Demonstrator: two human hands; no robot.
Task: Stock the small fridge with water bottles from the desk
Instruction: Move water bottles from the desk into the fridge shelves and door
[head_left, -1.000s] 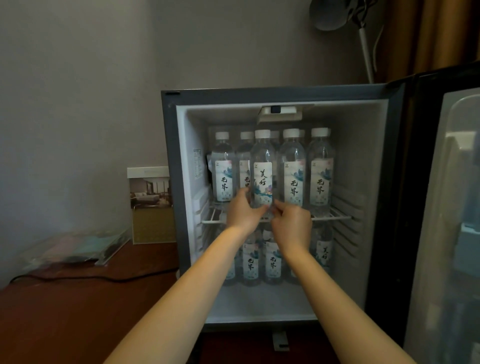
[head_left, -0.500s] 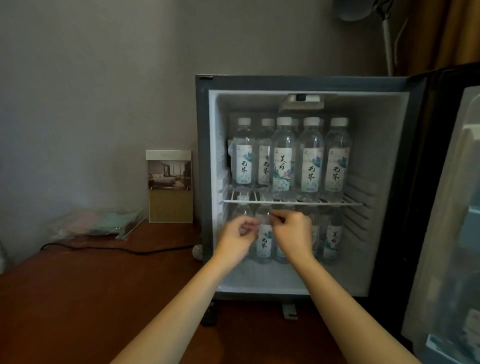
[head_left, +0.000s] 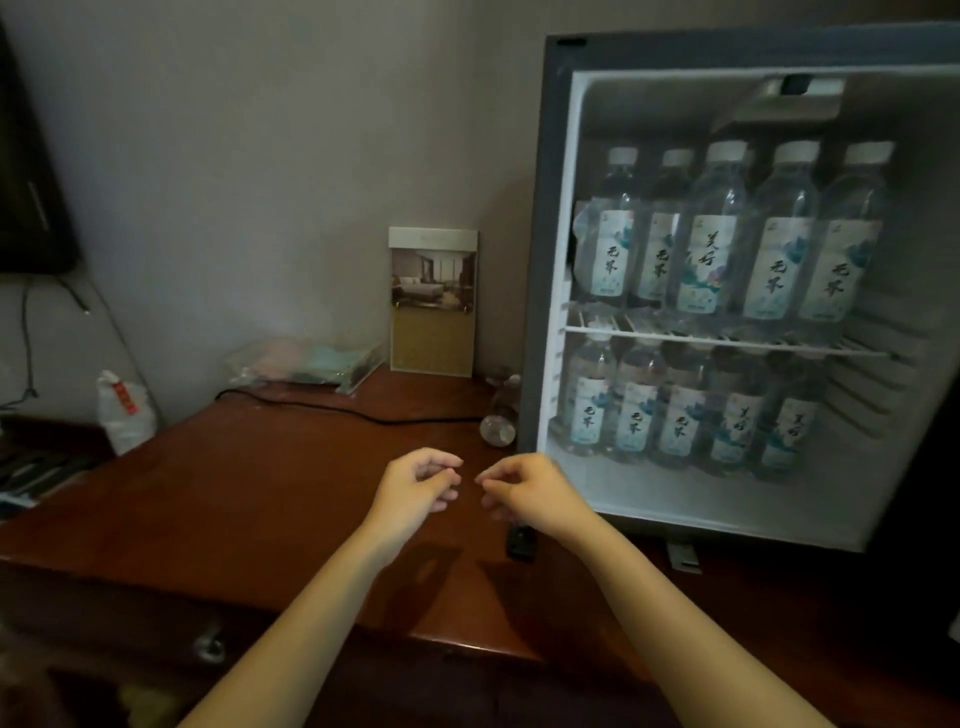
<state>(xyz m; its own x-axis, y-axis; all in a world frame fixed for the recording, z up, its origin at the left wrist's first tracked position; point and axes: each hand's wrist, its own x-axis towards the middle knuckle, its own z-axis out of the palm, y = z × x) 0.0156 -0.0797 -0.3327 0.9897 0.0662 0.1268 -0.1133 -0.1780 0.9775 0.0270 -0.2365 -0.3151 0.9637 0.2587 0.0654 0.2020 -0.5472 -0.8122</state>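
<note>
Hovering over reddish-brown wooden desk (head_left: 234, 493): left hand (head_left: 415, 488), right hand (head_left: 530, 491), fingers loosely curled, empty, beside bottle-filled small grey fridge (head_left: 540, 260).

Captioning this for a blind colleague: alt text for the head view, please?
The left hand and right hand, both empty, hover over a wooden desk before an open small fridge whose two levels hold water bottles. A loose bottle lies beside it.

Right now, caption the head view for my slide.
Empty left hand and right hand hover over desk before stocked open fridge.
</note>
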